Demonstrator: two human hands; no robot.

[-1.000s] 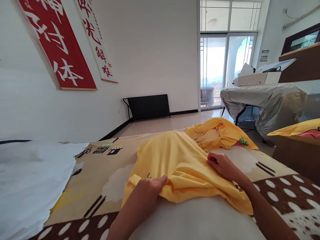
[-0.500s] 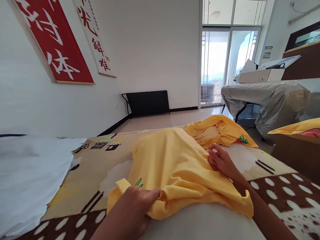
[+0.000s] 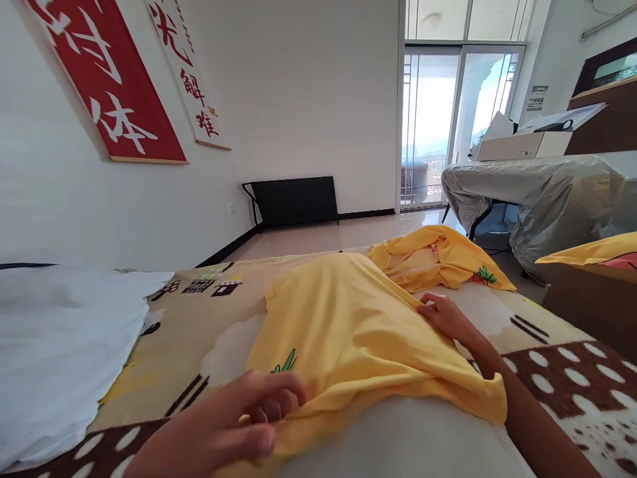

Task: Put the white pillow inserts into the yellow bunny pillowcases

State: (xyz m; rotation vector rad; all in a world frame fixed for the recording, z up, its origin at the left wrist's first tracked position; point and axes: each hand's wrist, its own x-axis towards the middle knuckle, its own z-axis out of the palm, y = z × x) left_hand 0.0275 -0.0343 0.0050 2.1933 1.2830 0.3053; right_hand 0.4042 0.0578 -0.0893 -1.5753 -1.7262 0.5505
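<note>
A yellow cloth (image 3: 338, 312) lies spread in the middle, over a patterned blanket (image 3: 199, 338) and a plain pale surface (image 3: 398, 438) at its 6 o'clock. Clock directions are taken from this cloth's middle

The left hand (image 3: 233, 418), at 8 o'clock, is half open over the near edge, fingers loosely curled and thumb standing apart; I cannot tell whether the fingertips touch the fabric. The right hand (image 3: 445, 315), at 3 o'clock, is nearly closed, and seems to pinch the side edge between thumb and fingers

As for how far along things look, the cloth's 12 o'clock part is laid out fairly smooth, while soft folds run across the near part and the 4 o'clock corner is turned up. It is opened out, not yet flat

A second yellow cloth (image 3: 450, 255) is bunched at 1 to 2 o'clock, and a white cloth (image 3: 64, 358) is spread, slightly rumpled, at 9 o'clock
</note>
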